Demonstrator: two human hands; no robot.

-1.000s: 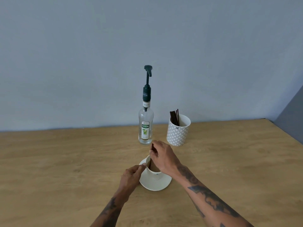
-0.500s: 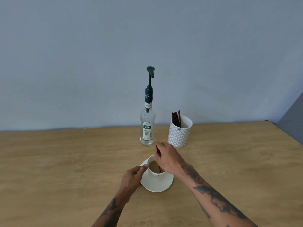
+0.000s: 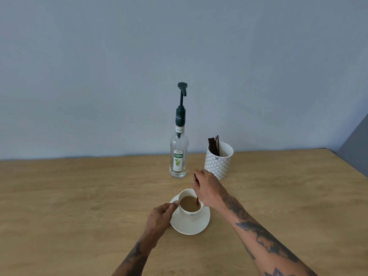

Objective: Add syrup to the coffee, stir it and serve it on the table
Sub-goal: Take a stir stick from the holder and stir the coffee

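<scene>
A white cup (image 3: 191, 213) of light brown coffee (image 3: 189, 203) stands on a white saucer (image 3: 196, 226) on the wooden table (image 3: 79, 206). My right hand (image 3: 208, 189) hovers over the cup's right rim and pinches a thin dark stir stick (image 3: 197, 200), whose lower end dips into the coffee. My left hand (image 3: 161, 216) holds the cup's left side at the rim, where the handle is hidden by my fingers. Behind the cup stands a clear syrup bottle (image 3: 178, 156) with a dark green pump.
A white patterned holder (image 3: 218, 162) with several dark stir sticks stands to the right of the bottle. A blue-grey wall runs along the table's far edge, and the table's right edge slants at the far right.
The stick has swung from the cup's left side to its right side inside the coffee, with my right hand following. My left hand stays at the cup. The view shifted slightly.
</scene>
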